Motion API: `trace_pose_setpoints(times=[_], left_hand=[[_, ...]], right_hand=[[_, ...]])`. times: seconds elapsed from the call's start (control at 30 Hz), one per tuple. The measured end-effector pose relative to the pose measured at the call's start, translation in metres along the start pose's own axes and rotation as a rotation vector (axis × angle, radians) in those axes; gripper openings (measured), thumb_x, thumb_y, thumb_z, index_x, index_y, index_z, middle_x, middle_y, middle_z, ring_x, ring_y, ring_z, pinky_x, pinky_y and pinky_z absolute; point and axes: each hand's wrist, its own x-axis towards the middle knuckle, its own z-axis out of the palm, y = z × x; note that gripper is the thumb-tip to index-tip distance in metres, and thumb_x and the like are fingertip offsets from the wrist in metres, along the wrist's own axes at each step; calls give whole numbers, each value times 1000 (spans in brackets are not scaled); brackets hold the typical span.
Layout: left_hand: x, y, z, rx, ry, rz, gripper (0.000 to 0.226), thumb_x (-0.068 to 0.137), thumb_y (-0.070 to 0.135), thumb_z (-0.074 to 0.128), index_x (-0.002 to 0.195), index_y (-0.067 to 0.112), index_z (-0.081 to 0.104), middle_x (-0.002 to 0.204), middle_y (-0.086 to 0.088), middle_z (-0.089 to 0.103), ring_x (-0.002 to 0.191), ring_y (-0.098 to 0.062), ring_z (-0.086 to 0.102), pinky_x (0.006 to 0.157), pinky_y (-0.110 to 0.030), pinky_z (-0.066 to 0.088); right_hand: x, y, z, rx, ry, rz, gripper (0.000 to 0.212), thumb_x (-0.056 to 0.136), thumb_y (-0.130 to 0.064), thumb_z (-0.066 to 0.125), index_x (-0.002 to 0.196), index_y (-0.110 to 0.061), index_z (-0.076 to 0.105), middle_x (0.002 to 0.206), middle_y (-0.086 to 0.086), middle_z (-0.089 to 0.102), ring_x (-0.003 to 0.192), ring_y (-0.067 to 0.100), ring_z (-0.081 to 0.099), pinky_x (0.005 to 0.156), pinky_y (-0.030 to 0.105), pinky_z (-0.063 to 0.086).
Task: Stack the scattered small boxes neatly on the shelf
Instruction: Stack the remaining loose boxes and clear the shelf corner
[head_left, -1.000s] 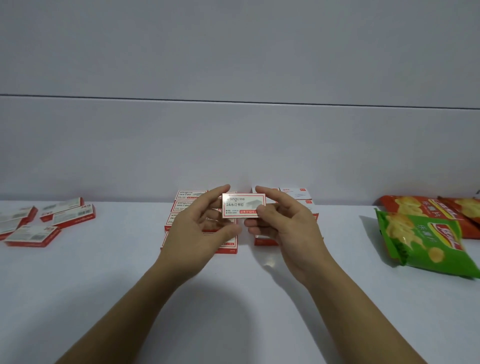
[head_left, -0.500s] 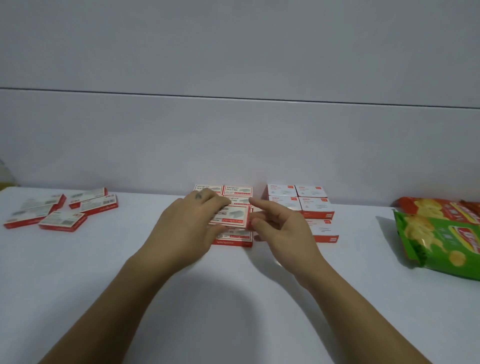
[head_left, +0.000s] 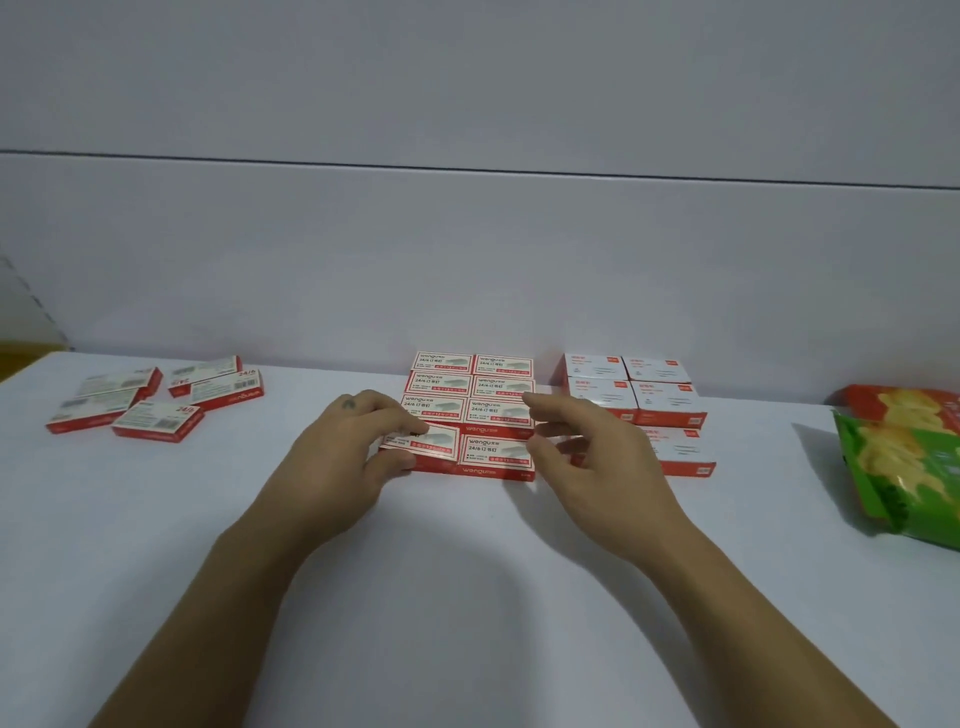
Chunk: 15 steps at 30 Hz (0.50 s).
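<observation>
The small red-and-white cardboard staple box (head_left: 422, 446) is sitting slightly askew at the front-left corner of the tidy block of matching boxes (head_left: 498, 384) on the white shelf (head_left: 467, 597). The left hand (head_left: 337, 462) is pinching it between thumb and fingers, while the right hand (head_left: 597, 467) is hovering loose-fingered and empty beside the block's right edge. If that pinch is pushing crookedly, I reckon it could be knocking neighbouring boxes out of line.
</observation>
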Motion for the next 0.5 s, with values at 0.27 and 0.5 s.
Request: trace_pose_setpoints(times=[0.27, 0.5], left_hand=[[2, -2, 12, 29, 26, -34, 25, 89, 34, 62, 114, 32, 63, 123, 13, 52, 100, 0, 43, 84, -20, 40], [1, 1, 17, 71, 38, -43, 23, 84, 47, 64, 104, 40, 54, 121, 19, 49, 95, 1, 43, 73, -21, 39]], right_hand=[[-2, -2, 0, -58, -16, -35, 38, 91, -29, 61, 129, -33, 57, 124, -17, 59, 105, 0, 54, 95, 29, 48], [-3, -4, -1, -149, -84, -42, 39, 94, -35, 57, 133, -34, 53, 131, -17, 54, 111, 1, 50, 98, 27, 45]])
